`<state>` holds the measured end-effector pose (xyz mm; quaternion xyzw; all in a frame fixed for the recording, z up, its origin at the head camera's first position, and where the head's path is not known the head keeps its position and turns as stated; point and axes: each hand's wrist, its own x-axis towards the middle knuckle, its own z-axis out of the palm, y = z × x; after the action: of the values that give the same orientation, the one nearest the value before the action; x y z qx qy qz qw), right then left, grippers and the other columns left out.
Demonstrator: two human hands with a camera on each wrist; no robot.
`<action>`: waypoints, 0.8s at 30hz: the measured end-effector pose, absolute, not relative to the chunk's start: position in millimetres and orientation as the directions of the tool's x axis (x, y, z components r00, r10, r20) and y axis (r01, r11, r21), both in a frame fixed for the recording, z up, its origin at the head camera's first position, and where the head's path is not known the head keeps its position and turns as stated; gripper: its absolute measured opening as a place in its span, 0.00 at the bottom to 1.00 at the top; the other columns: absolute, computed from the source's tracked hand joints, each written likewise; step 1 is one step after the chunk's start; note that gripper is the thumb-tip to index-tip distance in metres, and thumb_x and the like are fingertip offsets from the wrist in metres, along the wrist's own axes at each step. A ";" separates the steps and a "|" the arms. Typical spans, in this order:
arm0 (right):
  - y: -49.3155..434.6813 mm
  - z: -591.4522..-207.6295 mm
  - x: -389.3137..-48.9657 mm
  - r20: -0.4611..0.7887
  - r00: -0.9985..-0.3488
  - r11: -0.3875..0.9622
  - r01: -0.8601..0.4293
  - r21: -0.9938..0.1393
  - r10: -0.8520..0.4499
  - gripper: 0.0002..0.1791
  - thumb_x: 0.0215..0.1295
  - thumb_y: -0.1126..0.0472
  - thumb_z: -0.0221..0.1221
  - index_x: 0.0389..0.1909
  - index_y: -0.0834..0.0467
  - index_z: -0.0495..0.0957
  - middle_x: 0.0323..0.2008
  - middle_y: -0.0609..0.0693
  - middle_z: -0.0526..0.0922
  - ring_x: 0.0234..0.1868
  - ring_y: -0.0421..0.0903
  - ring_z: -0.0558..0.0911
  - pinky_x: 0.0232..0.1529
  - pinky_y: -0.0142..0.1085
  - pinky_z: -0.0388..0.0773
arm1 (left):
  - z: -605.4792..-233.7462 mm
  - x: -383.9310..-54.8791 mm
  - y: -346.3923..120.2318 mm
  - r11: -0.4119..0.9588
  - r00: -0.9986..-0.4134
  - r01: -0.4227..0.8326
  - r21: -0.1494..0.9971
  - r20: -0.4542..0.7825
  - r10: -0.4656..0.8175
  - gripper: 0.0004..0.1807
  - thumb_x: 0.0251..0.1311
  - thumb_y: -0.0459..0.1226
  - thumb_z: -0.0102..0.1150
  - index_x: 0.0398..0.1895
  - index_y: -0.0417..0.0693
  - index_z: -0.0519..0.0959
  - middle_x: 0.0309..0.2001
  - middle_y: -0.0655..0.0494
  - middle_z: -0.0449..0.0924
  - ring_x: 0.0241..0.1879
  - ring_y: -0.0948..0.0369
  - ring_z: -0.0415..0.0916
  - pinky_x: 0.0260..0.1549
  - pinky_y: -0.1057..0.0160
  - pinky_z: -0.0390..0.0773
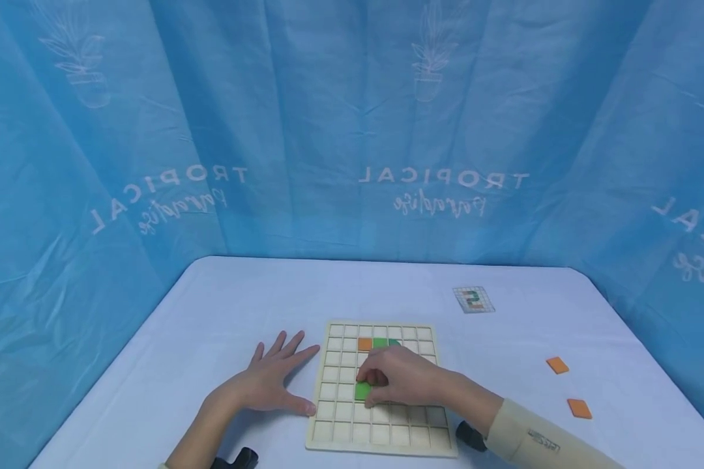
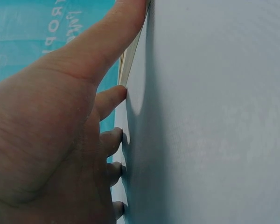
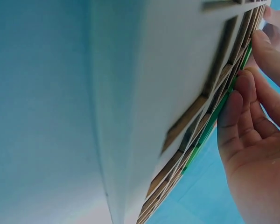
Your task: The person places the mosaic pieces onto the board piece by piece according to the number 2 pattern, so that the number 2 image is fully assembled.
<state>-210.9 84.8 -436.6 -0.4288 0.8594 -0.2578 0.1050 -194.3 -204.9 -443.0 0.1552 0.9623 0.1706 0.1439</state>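
A pale gridded board (image 1: 381, 448) lies flat on the white table. My right hand (image 1: 407, 376) reaches over it from the right, its curled fingers and thumb pinching a square green tile (image 1: 362, 391) at a left-of-centre cell. In the upper rows sit an orange tile (image 1: 365, 344), a light green tile (image 1: 380, 342) and a darker green tile (image 1: 394, 342), partly behind the hand. Green edges (image 3: 207, 133) show along the board in the right wrist view. My left hand (image 1: 272, 378) rests on the table with fingers spread, thumb and index tip by the board's left edge.
Two loose orange tiles, one farther back (image 1: 557, 365) and one nearer (image 1: 579, 408), lie right of the board. A small card with a printed grid pattern (image 1: 474, 299) lies behind it to the right. Blue printed curtains (image 1: 328, 130) hang around the table.
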 end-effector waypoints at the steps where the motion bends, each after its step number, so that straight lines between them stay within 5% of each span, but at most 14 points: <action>1: 85.7 -436.6 -210.4 0.033 -0.617 0.504 -0.673 -0.542 -0.787 0.17 0.52 0.46 0.70 0.43 0.45 0.83 0.31 0.32 0.77 0.30 0.30 0.74 0.31 0.25 0.74 | -443.3 -194.5 -204.6 0.893 -0.909 0.252 0.374 -0.225 0.351 0.61 0.28 0.76 0.62 0.73 0.68 0.60 0.76 0.54 0.43 0.74 0.46 0.28 0.64 0.35 0.28; 24: 136.1 -429.7 -198.1 0.040 -0.638 0.457 -0.593 -0.663 -0.769 0.09 0.58 0.54 0.68 0.41 0.46 0.84 0.31 0.35 0.79 0.30 0.33 0.76 0.31 0.29 0.77 | -443.2 -193.9 -206.5 0.879 -0.904 0.287 0.381 -0.196 0.380 0.61 0.30 0.75 0.63 0.73 0.67 0.59 0.76 0.53 0.42 0.74 0.45 0.28 0.63 0.34 0.29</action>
<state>-198.1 136.1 -429.7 -0.4039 0.8430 -0.3292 0.1338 -193.9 -206.5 -443.2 0.1737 0.9600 0.1743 0.1337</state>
